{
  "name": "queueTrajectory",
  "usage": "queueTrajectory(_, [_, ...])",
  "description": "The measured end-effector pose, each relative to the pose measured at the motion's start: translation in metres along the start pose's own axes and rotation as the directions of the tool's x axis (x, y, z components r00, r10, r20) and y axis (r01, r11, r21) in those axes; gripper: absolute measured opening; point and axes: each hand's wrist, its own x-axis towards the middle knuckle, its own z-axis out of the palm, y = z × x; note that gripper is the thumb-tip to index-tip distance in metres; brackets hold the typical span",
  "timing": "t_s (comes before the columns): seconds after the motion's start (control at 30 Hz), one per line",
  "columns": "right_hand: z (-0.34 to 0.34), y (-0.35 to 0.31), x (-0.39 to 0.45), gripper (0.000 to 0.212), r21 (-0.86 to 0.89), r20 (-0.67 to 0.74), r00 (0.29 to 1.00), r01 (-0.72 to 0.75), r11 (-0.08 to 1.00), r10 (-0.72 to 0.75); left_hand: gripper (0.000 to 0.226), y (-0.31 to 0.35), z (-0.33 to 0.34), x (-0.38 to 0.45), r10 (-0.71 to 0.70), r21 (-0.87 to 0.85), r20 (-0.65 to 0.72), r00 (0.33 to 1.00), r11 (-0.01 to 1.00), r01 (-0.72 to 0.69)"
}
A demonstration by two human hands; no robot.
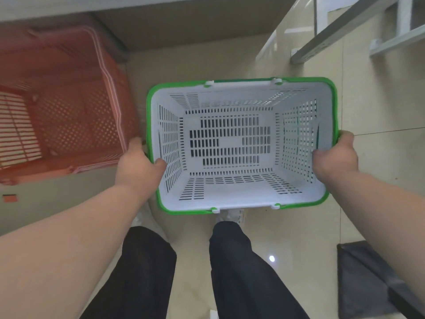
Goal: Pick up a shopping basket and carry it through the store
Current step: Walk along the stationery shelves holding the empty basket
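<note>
A white perforated shopping basket (239, 101) with a green rim and green handles folded down along its edge is held in front of me, above the tiled floor. It is empty. My left hand (138, 164) grips its left short edge, thumb inside the wall. My right hand (335, 155) grips the right short edge the same way. The basket sits level between both hands.
A red perforated basket (69, 116) stands to the left on a low beige platform (57, 199). A grey metal shelf frame (345, 31) is at the upper right. A dark mat (368, 279) lies at the lower right. My legs in dark trousers (241, 272) are below the basket.
</note>
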Motion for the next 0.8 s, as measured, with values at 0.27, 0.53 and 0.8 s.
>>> queueTrajectory(0.27, [-0.008, -0.006, 0.010, 0.016, -0.011, -0.003, 0.998, 0.070, 0.997, -0.070, 0.039, 0.001, -0.008, 0.028, -0.043, 0.065, 0.183, 0.982, 0.997, 0.032])
queueTrajectory(0.53, [-0.067, -0.024, -0.036, 0.015, -0.008, 0.000, 0.997, 0.082, 0.997, -0.082, 0.025, 0.019, -0.071, -0.009, -0.069, -0.002, 0.184, 0.980, 0.998, 0.071])
queueTrajectory(0.8, [-0.145, -0.054, -0.115, 0.021, 0.040, -0.028, 0.994, 0.106, 0.994, -0.105, 0.026, 0.037, -0.166, -0.078, -0.052, -0.057, 0.090, 0.995, 0.997, 0.057])
